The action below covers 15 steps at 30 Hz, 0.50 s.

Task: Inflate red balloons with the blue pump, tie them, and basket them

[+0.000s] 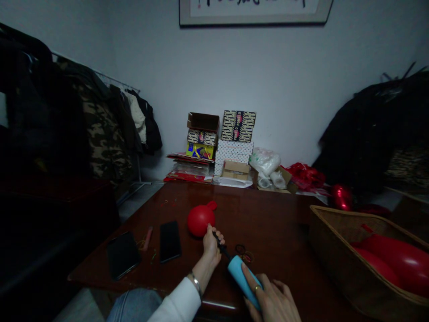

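A partly inflated red balloon (200, 220) with a small limp tip sits just above the dark wooden table. My left hand (212, 245) is closed where the balloon's neck meets the black nozzle of a light blue balloon pump (241, 278); the neck itself is hidden by the fingers. My right hand (273, 297) wraps around the blue barrel of the pump, which slants from the balloon down toward the lower right. Several small dark and coloured bands (244, 253) lie on the table beside the nozzle.
Two dark phones or tablets, one a phone (170, 241) and one a larger device (123, 255), lie on the left. A small pinkish stick (147, 238) is between them. At right stands a wicker basket (321, 237) with red balloons (395, 257). Boxes (234, 152) are stacked behind the table (264, 210).
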Tool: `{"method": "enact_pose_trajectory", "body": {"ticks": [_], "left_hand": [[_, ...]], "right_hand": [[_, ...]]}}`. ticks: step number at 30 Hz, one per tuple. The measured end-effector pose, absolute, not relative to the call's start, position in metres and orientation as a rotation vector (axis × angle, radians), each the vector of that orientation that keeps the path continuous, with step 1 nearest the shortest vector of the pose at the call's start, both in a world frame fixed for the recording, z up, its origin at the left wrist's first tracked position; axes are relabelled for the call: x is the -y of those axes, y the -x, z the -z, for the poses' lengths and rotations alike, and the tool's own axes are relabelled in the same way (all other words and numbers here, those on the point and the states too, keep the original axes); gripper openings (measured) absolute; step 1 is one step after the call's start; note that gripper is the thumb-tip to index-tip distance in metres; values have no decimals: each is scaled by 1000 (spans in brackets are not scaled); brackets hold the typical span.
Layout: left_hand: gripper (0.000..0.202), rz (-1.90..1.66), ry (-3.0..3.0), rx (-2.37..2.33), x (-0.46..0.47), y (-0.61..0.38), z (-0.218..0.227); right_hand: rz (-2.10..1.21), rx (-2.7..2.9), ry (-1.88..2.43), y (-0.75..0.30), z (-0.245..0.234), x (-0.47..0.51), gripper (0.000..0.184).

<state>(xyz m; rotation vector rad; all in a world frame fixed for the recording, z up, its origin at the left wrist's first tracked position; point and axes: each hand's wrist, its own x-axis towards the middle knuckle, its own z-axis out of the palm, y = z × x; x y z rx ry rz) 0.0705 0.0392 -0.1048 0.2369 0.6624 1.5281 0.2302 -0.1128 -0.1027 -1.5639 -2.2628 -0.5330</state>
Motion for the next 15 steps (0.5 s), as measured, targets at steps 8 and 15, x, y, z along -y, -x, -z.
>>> {"method": "enact_pose_trajectory", "body": {"ticks": [8, 15], "left_hand": [[45, -1505, -269, -718, -33, -73, 102], [43, -1507, -288, -700, -36, -71, 101]], "right_hand": [[419, 2237, 1642, -203, 94, 101, 64], [368, 2245, 1662, -202, 96, 103, 69]]}}
